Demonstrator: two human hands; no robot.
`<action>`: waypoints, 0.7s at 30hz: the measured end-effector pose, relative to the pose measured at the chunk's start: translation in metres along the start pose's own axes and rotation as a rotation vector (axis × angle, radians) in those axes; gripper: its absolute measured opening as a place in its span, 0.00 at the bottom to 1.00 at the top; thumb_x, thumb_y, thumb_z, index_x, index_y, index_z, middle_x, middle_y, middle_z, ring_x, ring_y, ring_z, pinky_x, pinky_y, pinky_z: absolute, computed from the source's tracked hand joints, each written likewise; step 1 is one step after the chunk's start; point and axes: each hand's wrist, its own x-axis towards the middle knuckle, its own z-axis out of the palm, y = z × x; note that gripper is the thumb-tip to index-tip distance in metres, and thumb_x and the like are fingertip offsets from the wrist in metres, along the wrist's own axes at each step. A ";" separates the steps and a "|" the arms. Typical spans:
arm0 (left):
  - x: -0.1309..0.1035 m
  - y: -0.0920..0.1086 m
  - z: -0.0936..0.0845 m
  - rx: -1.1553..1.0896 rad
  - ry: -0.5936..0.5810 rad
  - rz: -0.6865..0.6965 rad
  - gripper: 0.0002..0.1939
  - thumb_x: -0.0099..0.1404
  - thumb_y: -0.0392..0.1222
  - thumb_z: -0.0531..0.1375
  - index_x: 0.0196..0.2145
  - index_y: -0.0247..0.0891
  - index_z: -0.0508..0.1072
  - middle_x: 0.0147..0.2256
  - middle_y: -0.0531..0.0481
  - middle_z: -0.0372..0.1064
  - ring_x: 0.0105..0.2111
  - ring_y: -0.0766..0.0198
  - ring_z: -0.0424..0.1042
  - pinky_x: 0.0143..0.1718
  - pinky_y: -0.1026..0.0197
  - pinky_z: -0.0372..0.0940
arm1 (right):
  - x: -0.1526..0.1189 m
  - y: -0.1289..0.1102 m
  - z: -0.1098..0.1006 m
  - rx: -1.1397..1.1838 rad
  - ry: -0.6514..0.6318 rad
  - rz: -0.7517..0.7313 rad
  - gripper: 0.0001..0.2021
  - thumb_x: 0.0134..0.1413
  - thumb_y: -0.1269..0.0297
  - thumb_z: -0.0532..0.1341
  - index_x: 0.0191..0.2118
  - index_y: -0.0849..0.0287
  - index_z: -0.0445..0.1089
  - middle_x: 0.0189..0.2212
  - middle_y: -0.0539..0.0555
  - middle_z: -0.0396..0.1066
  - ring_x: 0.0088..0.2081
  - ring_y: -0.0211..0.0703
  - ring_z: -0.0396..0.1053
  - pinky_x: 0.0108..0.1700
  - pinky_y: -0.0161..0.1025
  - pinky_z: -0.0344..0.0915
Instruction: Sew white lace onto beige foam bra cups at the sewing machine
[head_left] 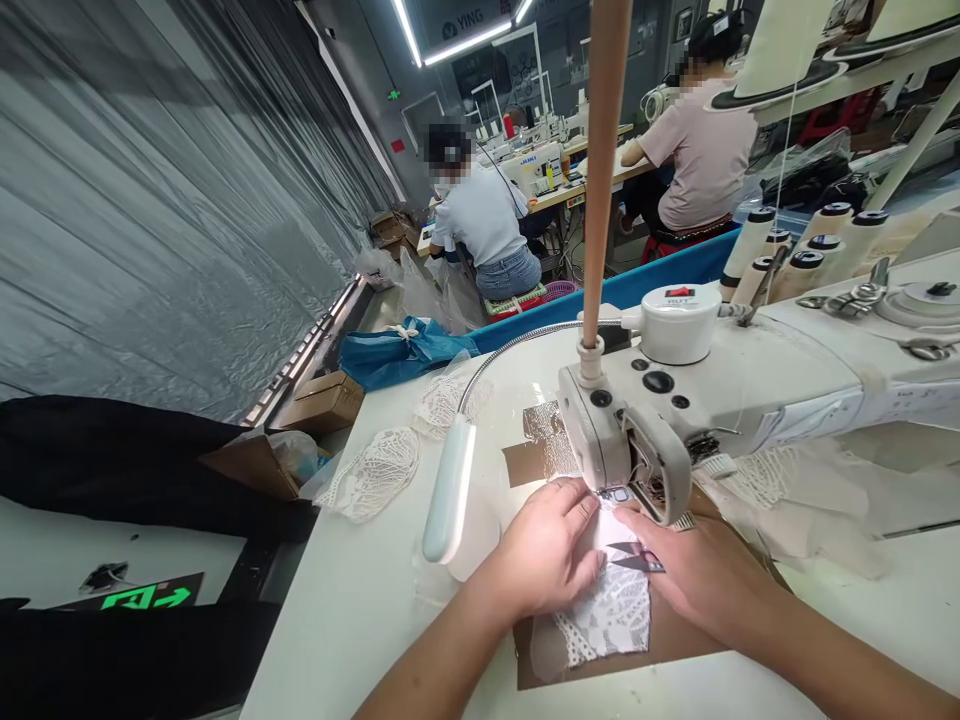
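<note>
A piece of white lace lies on a brown board under the head of a white sewing machine. My left hand rests on the lace's left side, fingers lying flat close to the presser foot and thumb held apart. On the right, my right hand holds thread snips in its palm, their two dark blades parted and pointing left over the lace. Its forefinger and thumb reach to the cloth by the foot. The needle point is hard to make out.
A lit lamp on a bendable neck stands left of my left hand. Lace pieces lie at the table's left edge, sheer cloth to the right. Thread cones stand behind the machine. Two people sit at machines further back.
</note>
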 end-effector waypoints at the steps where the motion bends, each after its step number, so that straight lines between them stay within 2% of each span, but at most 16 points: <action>1: 0.001 -0.001 0.000 0.007 -0.002 0.008 0.24 0.61 0.44 0.56 0.54 0.32 0.66 0.52 0.37 0.63 0.51 0.49 0.63 0.54 0.50 0.61 | 0.000 0.000 0.001 -0.006 0.000 0.005 0.17 0.50 0.71 0.55 0.46 0.55 0.69 0.36 0.55 0.76 0.37 0.52 0.72 0.34 0.43 0.67; 5: 0.006 -0.007 -0.002 0.055 -0.020 0.028 0.22 0.60 0.44 0.56 0.50 0.32 0.69 0.49 0.38 0.66 0.47 0.49 0.66 0.51 0.50 0.63 | 0.000 0.002 0.005 -0.058 0.051 -0.011 0.19 0.49 0.73 0.55 0.48 0.56 0.69 0.41 0.57 0.75 0.39 0.52 0.72 0.38 0.44 0.67; 7: 0.008 -0.010 -0.004 0.081 -0.033 0.043 0.21 0.60 0.44 0.56 0.50 0.33 0.69 0.48 0.38 0.68 0.47 0.49 0.67 0.51 0.50 0.62 | -0.001 0.003 0.006 -0.072 0.070 -0.020 0.17 0.49 0.74 0.55 0.45 0.56 0.70 0.44 0.58 0.75 0.41 0.53 0.71 0.40 0.45 0.67; 13: 0.003 -0.013 -0.005 0.132 -0.024 0.064 0.24 0.61 0.42 0.54 0.54 0.35 0.67 0.54 0.40 0.66 0.54 0.49 0.64 0.60 0.44 0.51 | -0.003 0.003 0.003 -0.026 0.027 -0.107 0.13 0.47 0.74 0.55 0.37 0.54 0.72 0.40 0.55 0.74 0.39 0.50 0.72 0.40 0.45 0.67; 15: 0.000 -0.014 -0.003 0.143 -0.002 0.065 0.24 0.60 0.40 0.53 0.54 0.34 0.68 0.54 0.39 0.67 0.54 0.48 0.64 0.61 0.43 0.49 | -0.004 0.003 0.003 -0.010 0.029 -0.130 0.13 0.46 0.75 0.55 0.36 0.54 0.72 0.42 0.55 0.74 0.40 0.50 0.72 0.39 0.44 0.67; 17: -0.001 -0.016 -0.001 0.146 0.020 0.064 0.24 0.60 0.39 0.53 0.54 0.34 0.68 0.54 0.39 0.67 0.55 0.48 0.64 0.61 0.43 0.47 | -0.004 0.004 0.004 0.002 0.042 -0.137 0.15 0.46 0.75 0.55 0.38 0.54 0.73 0.46 0.55 0.73 0.40 0.49 0.72 0.38 0.42 0.67; 21: -0.001 -0.022 0.001 0.139 0.033 0.079 0.25 0.60 0.38 0.52 0.55 0.35 0.67 0.55 0.40 0.67 0.55 0.50 0.64 0.62 0.42 0.45 | -0.003 0.003 0.006 0.003 0.058 -0.128 0.23 0.48 0.74 0.54 0.52 0.53 0.68 0.47 0.56 0.73 0.36 0.47 0.73 0.34 0.40 0.67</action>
